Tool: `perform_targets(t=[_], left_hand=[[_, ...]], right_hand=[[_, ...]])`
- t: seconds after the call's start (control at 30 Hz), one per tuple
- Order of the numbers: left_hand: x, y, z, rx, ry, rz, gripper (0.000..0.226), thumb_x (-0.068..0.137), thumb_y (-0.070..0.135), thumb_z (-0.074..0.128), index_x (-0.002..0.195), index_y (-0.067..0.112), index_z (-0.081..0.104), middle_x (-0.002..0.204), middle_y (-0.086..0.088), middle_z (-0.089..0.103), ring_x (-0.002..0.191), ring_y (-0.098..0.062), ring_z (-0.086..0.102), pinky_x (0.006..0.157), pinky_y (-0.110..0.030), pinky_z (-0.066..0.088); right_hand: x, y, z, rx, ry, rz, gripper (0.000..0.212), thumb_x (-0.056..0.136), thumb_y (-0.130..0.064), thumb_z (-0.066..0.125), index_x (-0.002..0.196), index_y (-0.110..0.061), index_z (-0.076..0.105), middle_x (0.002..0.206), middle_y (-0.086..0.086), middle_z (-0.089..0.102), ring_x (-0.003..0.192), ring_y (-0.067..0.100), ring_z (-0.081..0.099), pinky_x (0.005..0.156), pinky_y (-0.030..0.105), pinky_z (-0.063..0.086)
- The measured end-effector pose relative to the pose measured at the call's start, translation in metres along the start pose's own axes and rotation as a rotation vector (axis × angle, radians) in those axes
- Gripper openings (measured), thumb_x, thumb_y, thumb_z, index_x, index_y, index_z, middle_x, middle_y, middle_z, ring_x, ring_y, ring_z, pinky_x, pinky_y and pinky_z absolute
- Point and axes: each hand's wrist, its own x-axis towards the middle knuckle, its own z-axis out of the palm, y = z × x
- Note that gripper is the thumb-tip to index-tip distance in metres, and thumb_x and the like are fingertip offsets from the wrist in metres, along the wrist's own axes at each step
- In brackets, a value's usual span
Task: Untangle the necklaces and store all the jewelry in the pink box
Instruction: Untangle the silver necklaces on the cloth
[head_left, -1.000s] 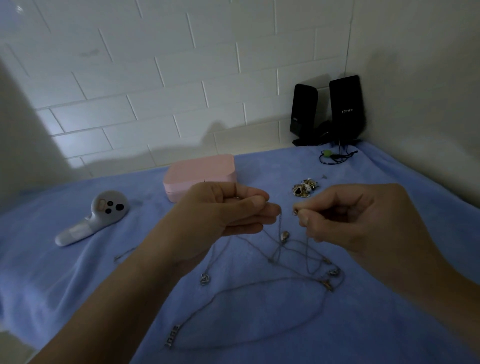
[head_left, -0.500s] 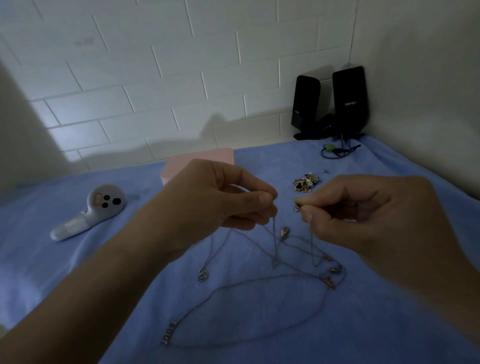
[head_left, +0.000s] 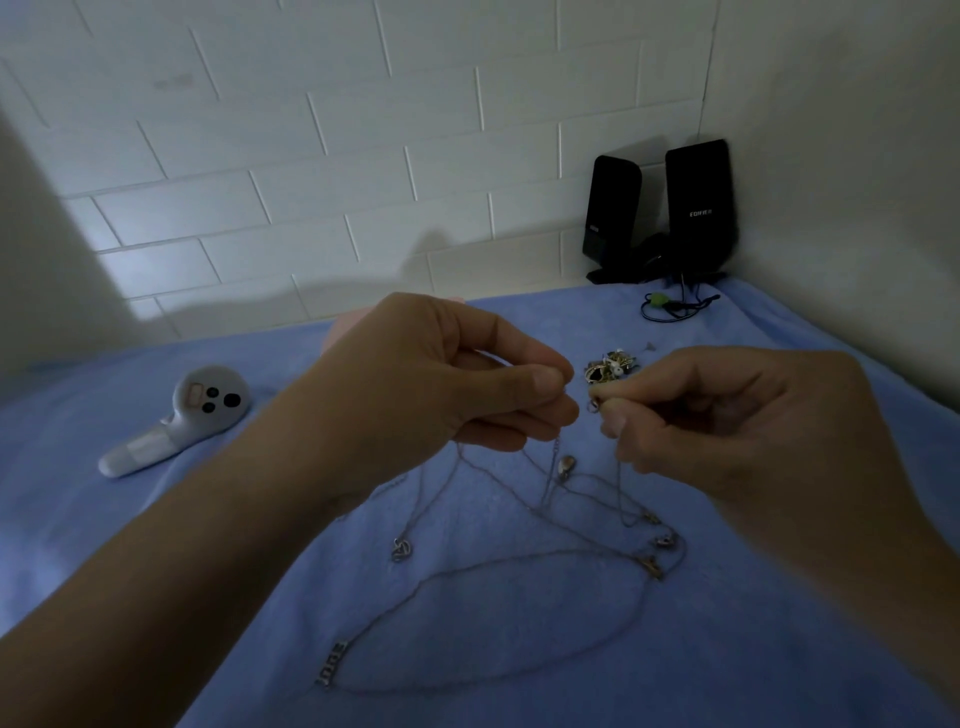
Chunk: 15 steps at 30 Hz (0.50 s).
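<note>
Compared with a second ago, both hands had drifted up and closer, so the left hand hid most of the pink box behind it. Its grip was pinched narrow on a strand of the necklaces, and the right hand pinched what looked like a clasp end. The rest lay knotted on the blue cloth, with the jewelry pile behind. Untangling step, I reckon. Next move calls for easing one chain free, no yanking.
</note>
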Motion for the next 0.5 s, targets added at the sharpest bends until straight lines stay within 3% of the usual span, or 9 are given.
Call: perform_targets(t=[0.2,0.33,0.5], left_hand=[[-0.001,0.003,0.0,0.244,0.084,0.08,0.013,0.062,0.031,0.072,0.073,0.026,0.076,0.069,0.002,0.074,0.068,-0.009,0.071,0.063,-0.016,0.056],[-0.002,0.009,0.001,0.2,0.039,0.048,0.006,0.073,0.014,0.07,0.076,0.017,0.074,0.068,-0.002,0.074,0.066,-0.013,0.071,0.061,-0.018,0.057],[-0.002,0.011,0.001,0.147,0.021,0.041,0.01,0.067,0.019,0.069,0.075,0.015,0.073,0.069,-0.004,0.074,0.067,-0.015,0.072,0.059,-0.019,0.057]], right_hand=[[0.002,-0.001,-0.001,0.008,0.008,0.036,0.017,0.069,-0.004,0.077,0.069,-0.021,0.074,0.06,-0.009,0.07,0.053,0.005,0.066,0.054,0.011,0.05],[0.001,0.0,0.001,0.036,0.004,0.062,0.023,0.069,0.002,0.077,0.068,-0.02,0.075,0.061,-0.007,0.071,0.053,0.006,0.066,0.054,0.012,0.05],[0.0,-0.002,0.002,0.027,-0.022,0.057,0.02,0.069,0.0,0.078,0.07,-0.02,0.075,0.061,-0.007,0.071,0.053,0.005,0.066,0.054,0.012,0.05]])
